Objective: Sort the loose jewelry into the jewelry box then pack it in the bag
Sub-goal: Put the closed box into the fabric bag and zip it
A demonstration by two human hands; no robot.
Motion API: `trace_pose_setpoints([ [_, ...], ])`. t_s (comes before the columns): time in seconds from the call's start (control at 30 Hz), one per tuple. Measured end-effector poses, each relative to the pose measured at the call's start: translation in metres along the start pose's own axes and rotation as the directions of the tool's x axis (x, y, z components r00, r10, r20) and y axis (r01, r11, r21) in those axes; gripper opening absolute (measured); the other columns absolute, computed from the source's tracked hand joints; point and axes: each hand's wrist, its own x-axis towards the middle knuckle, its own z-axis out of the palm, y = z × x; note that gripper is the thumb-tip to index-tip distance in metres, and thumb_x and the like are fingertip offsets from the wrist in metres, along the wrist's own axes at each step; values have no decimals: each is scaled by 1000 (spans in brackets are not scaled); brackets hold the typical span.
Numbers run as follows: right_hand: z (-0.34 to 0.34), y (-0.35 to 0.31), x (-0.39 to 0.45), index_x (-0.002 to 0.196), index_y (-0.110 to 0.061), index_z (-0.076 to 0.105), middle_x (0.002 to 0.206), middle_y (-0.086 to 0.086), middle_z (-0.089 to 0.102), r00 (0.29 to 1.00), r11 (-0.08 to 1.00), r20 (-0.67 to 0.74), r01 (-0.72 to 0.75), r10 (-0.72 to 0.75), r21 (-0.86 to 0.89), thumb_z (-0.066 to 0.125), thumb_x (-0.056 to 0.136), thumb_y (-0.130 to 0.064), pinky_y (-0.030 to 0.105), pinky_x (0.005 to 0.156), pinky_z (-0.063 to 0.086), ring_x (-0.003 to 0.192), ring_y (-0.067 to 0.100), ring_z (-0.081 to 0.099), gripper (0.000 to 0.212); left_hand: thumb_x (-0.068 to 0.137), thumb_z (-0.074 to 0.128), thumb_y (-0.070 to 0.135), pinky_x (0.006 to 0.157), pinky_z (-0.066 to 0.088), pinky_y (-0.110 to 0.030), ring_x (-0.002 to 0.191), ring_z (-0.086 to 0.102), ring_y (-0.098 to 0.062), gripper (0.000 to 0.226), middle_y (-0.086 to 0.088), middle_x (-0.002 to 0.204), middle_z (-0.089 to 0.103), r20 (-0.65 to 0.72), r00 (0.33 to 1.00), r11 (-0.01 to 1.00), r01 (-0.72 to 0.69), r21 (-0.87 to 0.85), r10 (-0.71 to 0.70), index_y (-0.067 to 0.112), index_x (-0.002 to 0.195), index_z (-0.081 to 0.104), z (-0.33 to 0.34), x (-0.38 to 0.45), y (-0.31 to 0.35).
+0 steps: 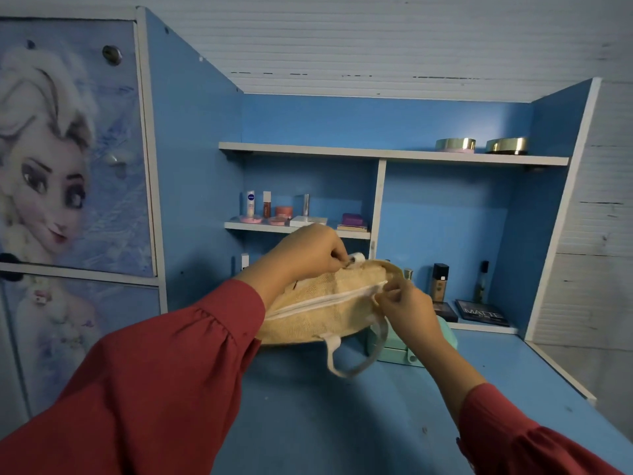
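two hands (308, 250) (407, 303), one bag (318, 310), one teal jewelry box (397, 354), two gold tins (455, 144) (507, 145).

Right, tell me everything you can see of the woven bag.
The woven bag is a rounded, tan, straw-like pouch with a white zipper running across its top and white fabric handles, one looping down at the front. It is held tilted above the blue desk, in front of a mint green box. The left hand grips its upper edge; the right hand pinches the zipper's right end. The zipper looks closed.
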Motion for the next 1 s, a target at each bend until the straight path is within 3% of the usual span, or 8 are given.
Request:
trace_pose_setpoints([
  [0.07,6,8,8,102,-18,62,85,1,67,999,999,-15,-40,40,14,56,88,-18,35,85,50,82,17,63,15,88,66,21,68,52,-20,73,61,-1,18,11,96,73,15,1000,997,5,-72,-4,19,103,75,7,-5,-2],
  [0.17,9,16,22,100,-19,63,90,4,66,991,985,48,-122,128,-119,52,83,-7,26,60,44,77,19,61,24,89,65,23,58,42,-10,66,57,3,19,11,99,72,32,999,995,-4,-99,7,19,105,75,12,-8,-2],
  [0.3,10,21,30,84,-14,57,90,11,65,975,949,66,-189,212,-250,47,85,-11,29,66,42,78,25,55,10,89,64,22,51,36,-5,58,51,9,21,9,101,72,34,999,990,10,-144,-5,18,107,73,13,-7,-1],
  [0.43,12,24,32,107,-27,60,97,8,67,989,925,-23,-145,146,-352,46,89,-23,30,65,44,82,28,62,23,88,63,19,54,35,-9,58,52,6,23,8,105,72,47,999,986,17,-163,-9,18,109,72,14,-9,2],
  [0.6,13,26,32,110,-32,62,96,5,66,995,890,-38,-104,97,-443,44,94,-24,30,63,46,78,23,61,25,88,63,19,53,35,-9,57,52,7,23,8,106,71,49,999,986,29,-166,-21,19,109,73,17,-10,0],
  [0.73,12,27,33,103,-22,63,98,8,64,994,881,-49,-108,96,-460,43,96,-31,35,68,55,79,24,63,24,88,63,17,61,42,-13,68,55,4,23,8,109,71,38,999,983,33,-180,-26,19,109,72,20,-9,-2],
  [0.9,13,20,27,101,-10,62,113,17,58,995,925,-92,-64,31,-375,51,92,-23,38,73,51,89,31,61,20,86,65,16,73,50,-18,76,59,2,22,8,107,71,-3,999,973,51,-227,-53,18,107,73,22,-8,-4],
  [1.0,19,15,23,87,-6,51,97,18,63,993,953,-112,-70,39,-295,50,92,-20,40,72,51,82,31,60,15,87,65,16,72,47,-15,74,57,3,22,7,107,71,-26,998,973,55,-224,-62,17,108,73,23,-9,-3],
])
